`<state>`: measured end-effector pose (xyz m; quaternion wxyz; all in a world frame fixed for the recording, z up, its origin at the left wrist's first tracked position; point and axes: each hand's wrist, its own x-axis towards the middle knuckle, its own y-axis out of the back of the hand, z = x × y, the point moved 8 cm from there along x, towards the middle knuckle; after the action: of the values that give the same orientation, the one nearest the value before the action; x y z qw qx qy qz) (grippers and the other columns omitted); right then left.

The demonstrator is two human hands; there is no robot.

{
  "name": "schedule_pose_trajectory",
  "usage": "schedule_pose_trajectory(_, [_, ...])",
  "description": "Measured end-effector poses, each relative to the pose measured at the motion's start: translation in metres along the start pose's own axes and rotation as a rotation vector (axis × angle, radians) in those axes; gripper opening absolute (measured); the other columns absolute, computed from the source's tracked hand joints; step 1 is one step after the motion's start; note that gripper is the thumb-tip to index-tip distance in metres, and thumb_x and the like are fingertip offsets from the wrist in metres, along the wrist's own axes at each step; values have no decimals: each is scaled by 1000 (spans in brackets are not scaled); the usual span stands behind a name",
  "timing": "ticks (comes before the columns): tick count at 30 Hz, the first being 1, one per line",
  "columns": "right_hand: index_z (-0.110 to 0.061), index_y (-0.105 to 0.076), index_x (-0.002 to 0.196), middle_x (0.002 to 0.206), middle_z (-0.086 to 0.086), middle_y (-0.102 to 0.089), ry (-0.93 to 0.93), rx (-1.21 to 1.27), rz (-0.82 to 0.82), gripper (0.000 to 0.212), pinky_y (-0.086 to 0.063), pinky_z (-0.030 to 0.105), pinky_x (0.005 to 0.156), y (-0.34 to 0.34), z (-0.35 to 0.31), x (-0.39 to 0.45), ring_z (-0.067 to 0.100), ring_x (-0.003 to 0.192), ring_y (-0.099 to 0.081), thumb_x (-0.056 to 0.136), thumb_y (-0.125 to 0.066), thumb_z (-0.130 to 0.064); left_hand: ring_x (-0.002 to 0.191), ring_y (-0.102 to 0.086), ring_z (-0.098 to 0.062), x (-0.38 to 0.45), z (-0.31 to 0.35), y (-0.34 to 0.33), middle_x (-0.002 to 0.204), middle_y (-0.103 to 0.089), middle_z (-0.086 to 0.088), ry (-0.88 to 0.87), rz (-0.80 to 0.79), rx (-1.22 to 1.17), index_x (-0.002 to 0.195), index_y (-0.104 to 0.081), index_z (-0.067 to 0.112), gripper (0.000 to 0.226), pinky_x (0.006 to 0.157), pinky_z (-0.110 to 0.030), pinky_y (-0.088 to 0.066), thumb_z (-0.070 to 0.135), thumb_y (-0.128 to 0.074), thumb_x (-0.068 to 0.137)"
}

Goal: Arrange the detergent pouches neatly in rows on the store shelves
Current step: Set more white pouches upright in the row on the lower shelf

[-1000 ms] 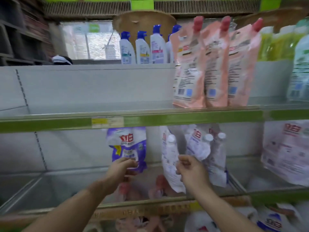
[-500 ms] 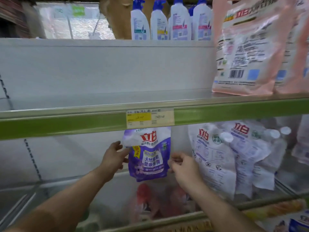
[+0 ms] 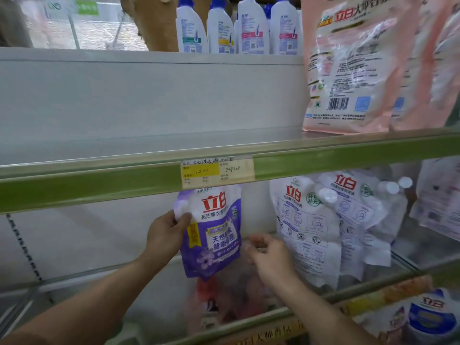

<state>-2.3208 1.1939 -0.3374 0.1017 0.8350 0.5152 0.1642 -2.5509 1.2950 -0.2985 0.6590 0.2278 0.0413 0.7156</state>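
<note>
A purple detergent pouch (image 3: 214, 235) hangs upright under the green shelf edge (image 3: 99, 188), at the middle shelf level. My left hand (image 3: 165, 237) grips its upper left edge. My right hand (image 3: 267, 255) sits just right of the pouch, blurred, fingers curled and apart, holding nothing. Several white pouches (image 3: 308, 230) lean together on the glass shelf (image 3: 410, 250) to the right. Pink pouches (image 3: 353, 68) stand on the upper shelf at the right.
White bottles with blue caps (image 3: 239, 28) stand behind the upper shelf's back panel. A yellow price label (image 3: 217, 171) is stuck on the green edge. Reddish pouches (image 3: 224, 300) lie below the glass. More pouches (image 3: 423, 317) fill the lowest shelf at right.
The view moved closer and slightly up. My right hand came off the purple pouch's right edge and now hovers open beside it. My left hand keeps its grip.
</note>
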Motion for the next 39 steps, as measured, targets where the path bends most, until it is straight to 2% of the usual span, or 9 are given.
schedule_pose_trajectory(4, [-41, -58, 78, 74, -18, -65, 76, -42, -122, 23, -51, 19, 70, -8, -21, -20, -4, 71, -61, 78, -72, -23, 63, -71, -20, -30, 26, -9, 65, -73, -8, -126, -49, 116, 66, -69, 4, 36, 64, -39, -56, 30, -63, 90])
schedule_pose_trajectory(8, [-63, -56, 83, 82, -15, -70, 178, -61, -200, 34, -53, 24, 71, -18, -37, -42, 1, 76, -65, 66, -75, -41, 49, -65, -14, -64, 59, -36, 56, -68, -5, -266, -114, 261, 66, -67, 6, 41, 55, -33, -54, 35, -55, 93])
schedule_pose_trajectory(14, [-24, -62, 107, 99, 0, -69, 267, -327, 31, 33, -41, 31, 65, 1, -40, -42, 22, 93, -63, 89, -51, -50, 56, -61, -3, -88, 99, -50, 64, -70, 8, -461, -271, 14, 69, -69, 21, 27, 55, -18, -47, 44, -61, 81])
schedule_pose_trajectory(19, [-19, -63, 96, 99, -3, -67, 247, -428, 68, 43, -46, 31, 73, 2, -32, -39, 18, 92, -59, 90, -43, -57, 65, -55, -19, -10, 34, -20, 95, -65, 5, -169, 14, -98, 100, -61, 22, 10, 60, -33, -46, 29, -57, 94])
schedule_pose_trajectory(22, [-17, -63, 88, 96, 0, -66, 254, -491, 89, 49, -39, 32, 71, 7, -26, -40, 21, 90, -59, 91, -38, -59, 51, -51, -20, 19, -9, -49, 114, -62, -5, 89, -213, -169, 130, -52, 20, 38, 45, -25, -34, 31, -57, 94])
schedule_pose_trajectory(28, [-14, -62, 78, 84, 8, -68, 198, -498, 131, 52, -46, 36, 68, 24, -22, -38, 25, 75, -59, 94, -36, -56, 42, -28, -12, 25, -10, -98, 81, -61, -4, 208, -498, -424, 104, -65, 9, 27, 43, -19, -15, 30, -51, 96])
schedule_pose_trajectory(32, [-22, -46, 64, 68, 3, -58, 168, -395, 155, 44, -45, 35, 64, 49, -13, -34, 23, 71, -58, 94, -40, -53, 40, -32, -8, 27, 7, -118, 60, -60, 1, 230, -511, -641, 95, -55, 10, 17, 36, -18, -29, 23, -46, 100])
schedule_pose_trajectory(35, [-20, -38, 58, 59, -4, -48, 177, -435, 194, 49, -35, 31, 55, 68, -17, -33, 21, 65, -50, 95, -38, -53, 44, -37, -10, 29, 22, -145, 65, -62, -1, 228, -442, -728, 88, -55, 10, 18, 39, -19, -40, 22, -48, 100])
schedule_pose_trajectory(39, [-19, -52, 69, 79, 6, -64, 136, -498, 250, 47, -39, 34, 63, 89, -6, -28, 19, 71, -49, 95, -35, -55, 52, -42, -14, 31, 39, -182, 72, -58, -6, 171, -407, -740, 91, -54, 8, 15, 43, -25, -41, 20, -49, 100])
